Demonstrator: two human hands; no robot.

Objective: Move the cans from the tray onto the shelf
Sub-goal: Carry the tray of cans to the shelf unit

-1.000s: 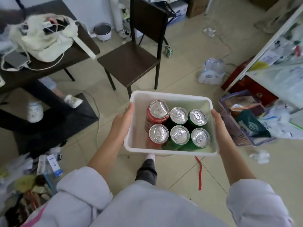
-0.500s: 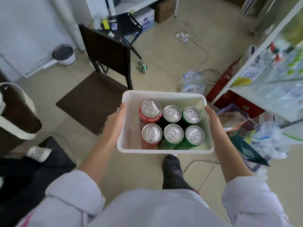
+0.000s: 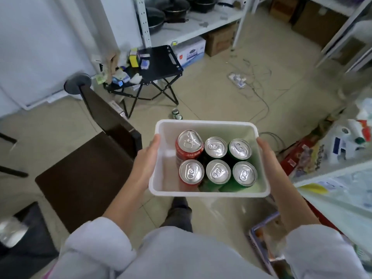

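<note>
One white tray point(image 3: 159, 184), both hands' fingers gripping its sides; six upright cans: two red point(image 3: 189, 147), four green point(image 3: 244, 174).

Pretty bright, even daylight-looking light, kind of cool and washed out, no hard shadows anywhere on the floor point(image 3: 211, 101). The can tops point(image 3: 218, 171) catch soft glare and look almost white. Inside the tray point(image 3: 167, 158) there's a faint green tint bouncing off the cans. Centre is reasonably sharp, but the edges smear a lot: the shelf on the right point(image 3: 342, 190) is blown out and blurry, and the bottom left corner is mush. Wide-angle bend is obvious, the shelf posts at the top point(image 3: 144, 21) lean and curve.
</note>
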